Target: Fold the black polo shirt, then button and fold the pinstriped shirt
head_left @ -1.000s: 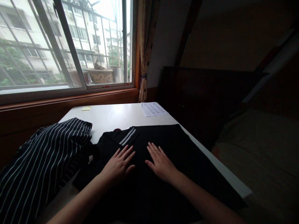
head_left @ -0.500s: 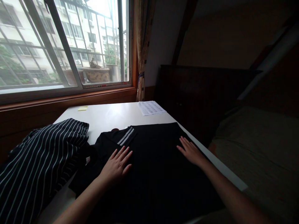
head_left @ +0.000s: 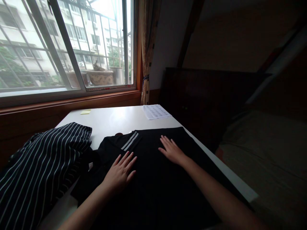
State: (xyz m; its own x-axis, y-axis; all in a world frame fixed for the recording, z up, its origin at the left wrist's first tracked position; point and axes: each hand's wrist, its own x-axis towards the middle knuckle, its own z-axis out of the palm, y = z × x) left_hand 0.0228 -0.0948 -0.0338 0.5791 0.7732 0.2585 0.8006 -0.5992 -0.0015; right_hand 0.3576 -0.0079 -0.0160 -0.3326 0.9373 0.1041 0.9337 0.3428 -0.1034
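Shirt (head_left: 153,188), black, is laid out sideways on the white table (head_left: 115,115), with the collar, marked by a small pale label (head_left: 90,166), turned to the left and the broad body spread toward the right edge of the tabletop. Both hands are placed on it. The left hand (head_left: 120,172) is held palm down with the fingers fanned apart, just below the grey-striped cuff (head_left: 130,141). The right hand (head_left: 171,150) is likewise kept flat and spread, farther over on the body. Nothing is seen to be pinched by either hand; how hard the cloth is pressed cannot be told.

As far as can be judged, the spreading-out is mostly done: the body looks flat, its far side is drawn fairly straight, and no large crease is made out, though fine wrinkles could be hidden in such dark cloth. No fold is seen across the body. Less order is shown at the collar end, where the cloth is bunched near the striped garment (head_left: 52,159). That garment is left in a loose heap, untouched by either hand. Papers (head_left: 156,111) and a yellow note (head_left: 85,111) are set at the far end, well apart from the hands.
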